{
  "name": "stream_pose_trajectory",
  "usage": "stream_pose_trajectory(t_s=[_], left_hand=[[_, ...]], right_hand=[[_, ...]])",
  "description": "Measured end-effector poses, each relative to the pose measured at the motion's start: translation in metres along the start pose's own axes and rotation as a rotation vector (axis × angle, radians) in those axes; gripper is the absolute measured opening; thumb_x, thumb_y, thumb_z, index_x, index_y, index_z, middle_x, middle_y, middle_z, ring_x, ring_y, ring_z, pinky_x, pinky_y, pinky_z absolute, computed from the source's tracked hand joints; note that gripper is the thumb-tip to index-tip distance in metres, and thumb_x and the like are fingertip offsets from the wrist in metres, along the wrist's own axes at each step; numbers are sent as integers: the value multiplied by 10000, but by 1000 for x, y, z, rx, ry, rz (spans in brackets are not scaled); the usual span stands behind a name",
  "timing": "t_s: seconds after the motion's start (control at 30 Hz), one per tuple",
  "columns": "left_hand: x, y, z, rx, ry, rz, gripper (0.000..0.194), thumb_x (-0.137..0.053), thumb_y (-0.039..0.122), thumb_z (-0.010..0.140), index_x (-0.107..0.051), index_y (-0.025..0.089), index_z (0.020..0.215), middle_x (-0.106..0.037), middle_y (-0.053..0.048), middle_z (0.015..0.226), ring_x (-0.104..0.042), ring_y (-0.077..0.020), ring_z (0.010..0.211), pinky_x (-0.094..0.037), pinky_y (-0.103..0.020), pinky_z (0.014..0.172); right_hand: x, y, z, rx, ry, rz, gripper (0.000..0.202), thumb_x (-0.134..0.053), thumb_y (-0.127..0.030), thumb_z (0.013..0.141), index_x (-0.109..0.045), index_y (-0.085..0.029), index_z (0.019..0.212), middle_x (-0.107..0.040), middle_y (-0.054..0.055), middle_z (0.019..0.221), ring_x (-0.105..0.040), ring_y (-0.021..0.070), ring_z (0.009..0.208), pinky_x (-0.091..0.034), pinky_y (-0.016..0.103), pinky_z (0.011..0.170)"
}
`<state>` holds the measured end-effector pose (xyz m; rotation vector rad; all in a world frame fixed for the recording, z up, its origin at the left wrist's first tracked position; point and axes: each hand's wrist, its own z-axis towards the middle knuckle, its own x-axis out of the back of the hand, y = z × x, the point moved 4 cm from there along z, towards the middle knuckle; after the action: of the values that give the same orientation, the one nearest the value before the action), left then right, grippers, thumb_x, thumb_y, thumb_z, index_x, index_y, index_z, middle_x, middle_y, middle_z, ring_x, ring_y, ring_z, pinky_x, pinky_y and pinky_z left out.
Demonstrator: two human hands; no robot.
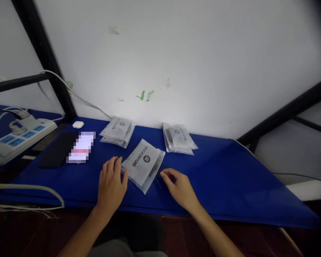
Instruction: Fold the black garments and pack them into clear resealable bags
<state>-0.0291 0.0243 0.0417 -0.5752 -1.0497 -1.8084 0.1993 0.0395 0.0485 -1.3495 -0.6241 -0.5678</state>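
A frosted zip pouch [143, 160] printed ROCKBROS lies tilted on the blue table, with another translucent layer showing beneath it. My left hand [112, 180] is at its left edge, fingers and thumb apart; the fingertips touch or almost touch the plastic. Just off the pouch's right side rests my right hand [180, 187], its thumb and index tips close together in a loose curl, with nothing visible between them. Behind, against the wall, are a left stack of similar pouches [119, 129] and a right stack of pouches [179, 137].
At the left are a white earbud case [78, 124], a dark phone [59, 150] and a blurred-out lit screen [81, 147]. A white power strip [24, 134] with plugs and cables sits farther left. Black metal bars [46, 53] frame the white wall behind the blue table [224, 182].
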Motion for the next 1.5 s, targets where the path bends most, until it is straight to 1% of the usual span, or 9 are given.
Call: stream_pose_trajectory(t_s=[0.1,0.27,0.43,0.57,0.7,0.97,1.27,1.37,1.5], left_hand=[[-2,30,-14,-160,-33,-15,318,-479,264,908,-542,134,1191,-586,-159,1196,-539,-306,1106,-499,-461,867],[-13,62,-28,-210,-148,25,403,-555,299,875,-517,132,1240,-562,-160,1256,-527,-317,1127,-495,-482,882],[-21,52,-26,-184,-265,60,372,-541,251,880,-521,129,1231,-563,-151,1253,-530,-312,1123,-491,-487,892],[-20,38,-19,-239,-320,23,372,-521,211,889,-502,141,1254,-568,-131,1259,-528,-288,1149,-484,-471,924],[-21,31,-8,-296,-364,11,374,-534,181,877,-508,148,1248,-581,-119,1255,-534,-277,1157,-479,-463,940],[-28,47,5,-436,-295,65,377,-473,107,879,-517,159,1251,-572,-136,1267,-550,-277,1149,-434,-506,987],[-34,59,10,-708,-196,146,210,-514,20,828,-643,141,941,-652,-105,1084,-616,-260,983,-513,-379,760],[-34,60,12,-735,-141,154,170,-516,35,842,-643,148,852,-672,-82,1029,-617,-241,948,-500,-361,742],[-27,60,20,-696,-82,110,185,-492,55,869,-644,160,879,-686,-57,983,-617,-222,927,-487,-351,743]], right_hand=[[10,-1,14,145,178,-124,237,-492,-355,890,-661,-203,955,-703,71,912,-657,212,805,-509,348,727],[-3,-4,55,316,207,-309,311,-464,-341,921,-627,-171,1124,-632,132,1225,-569,270,1153,-458,437,963],[-16,-9,66,254,68,-546,302,-428,-354,953,-640,-173,1071,-683,116,1095,-591,286,1062,-471,422,872],[-7,-6,43,204,43,-663,295,-420,-336,961,-661,-169,926,-698,104,948,-599,277,942,-468,398,793],[5,1,15,216,33,-639,273,-459,-342,950,-658,-157,934,-696,102,932,-594,267,897,-472,397,769],[9,6,-10,329,50,-430,207,-615,-347,863,-639,-181,985,-670,112,1077,-607,258,976,-501,433,829],[7,9,-10,383,70,-273,279,-628,-276,841,-611,-211,1111,-690,104,1066,-617,271,1010,-495,477,861],[7,12,-10,390,94,-264,268,-620,-246,840,-613,-203,1105,-692,96,1054,-618,262,1002,-501,450,846],[12,14,-9,406,180,-216,194,-586,-226,862,-638,-208,1049,-701,83,1000,-634,239,948,-512,417,813]])
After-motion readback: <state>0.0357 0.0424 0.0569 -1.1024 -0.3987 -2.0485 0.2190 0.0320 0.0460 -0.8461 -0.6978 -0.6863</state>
